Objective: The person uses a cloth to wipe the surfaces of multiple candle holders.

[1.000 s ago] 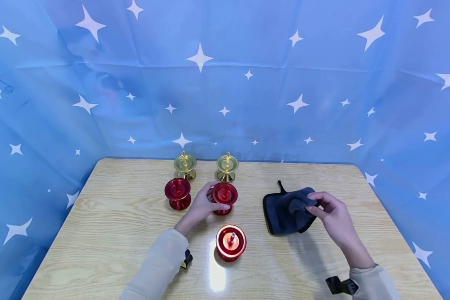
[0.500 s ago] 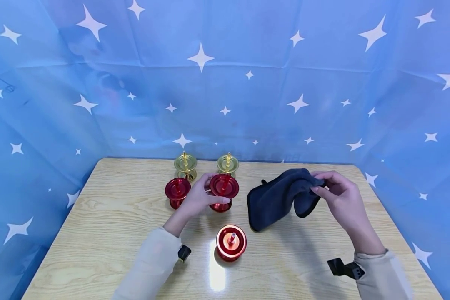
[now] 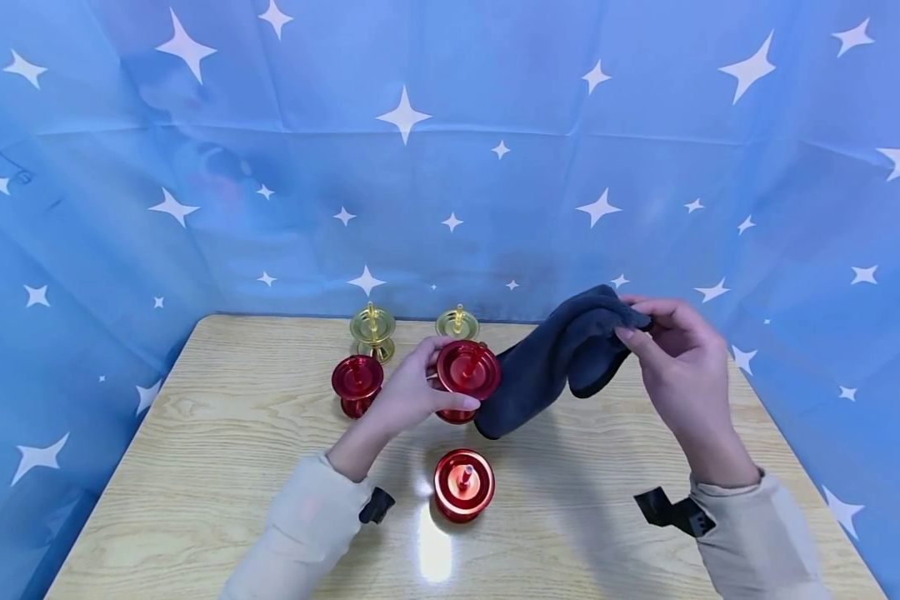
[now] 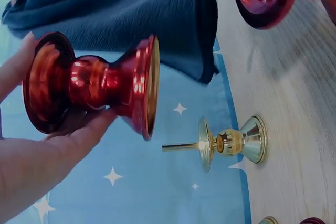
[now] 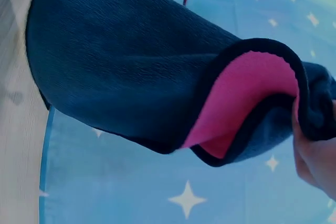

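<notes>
Gripping red stand, raised off table: left hand, curled round its left side.
Right of red stand: right hand, pinching cloth; cloth slants down to just beside red stand. Behind red stand: gold stand.

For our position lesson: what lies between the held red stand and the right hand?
The dark cloth, pinched by the right hand, as the head view shows.
</notes>
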